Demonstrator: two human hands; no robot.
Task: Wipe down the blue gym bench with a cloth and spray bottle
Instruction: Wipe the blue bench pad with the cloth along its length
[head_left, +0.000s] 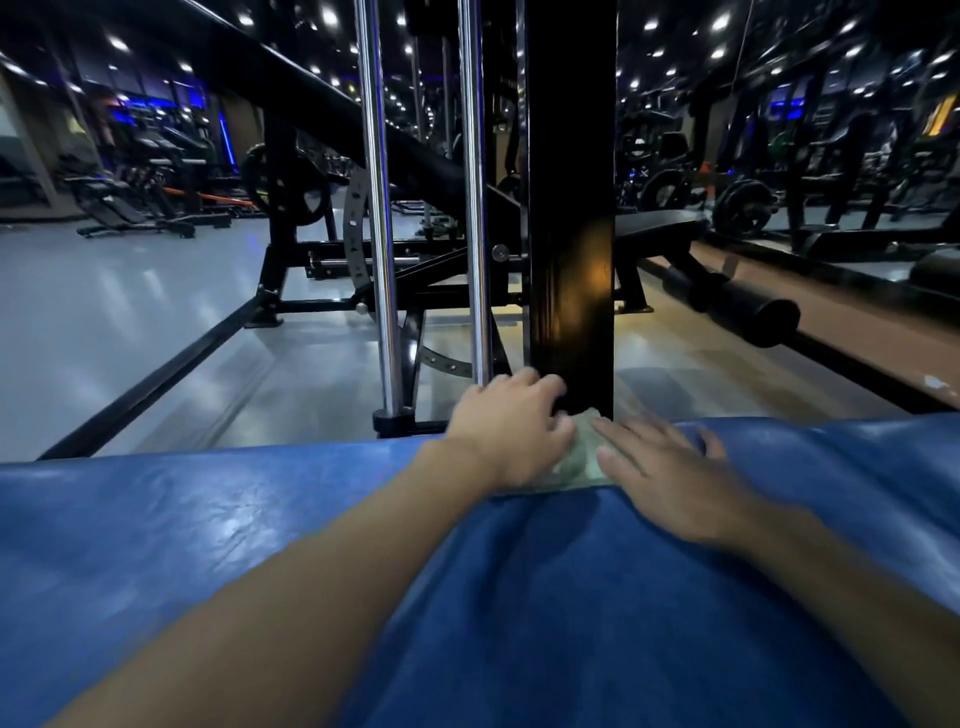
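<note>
**A:** Where's the cloth?

**B:** The pale green cloth (584, 457) is on the far edge of the blue bench (208, 519), at the foot of the black post (571, 234). It's bunched up and mostly covered by the hands.

**A:** Hand states?

**B:** The left hand (511, 426) is on top of the cloth, fingers curled down over it at the pad's far edge, gripping it. The right hand (670, 467) lies flat on the pad just to the right. Its fingers are straight, the fingertips touch the cloth's right side, and it grasps nothing. Both forearms reach across the pad.

**A:** Anything else around?

**B:** Two chrome rods (376, 208) stand just left of the post. A black flat bench (654, 223) sits behind it, with a weight plate (743, 208) further right. The grey floor (130, 322) is glossy.
</note>
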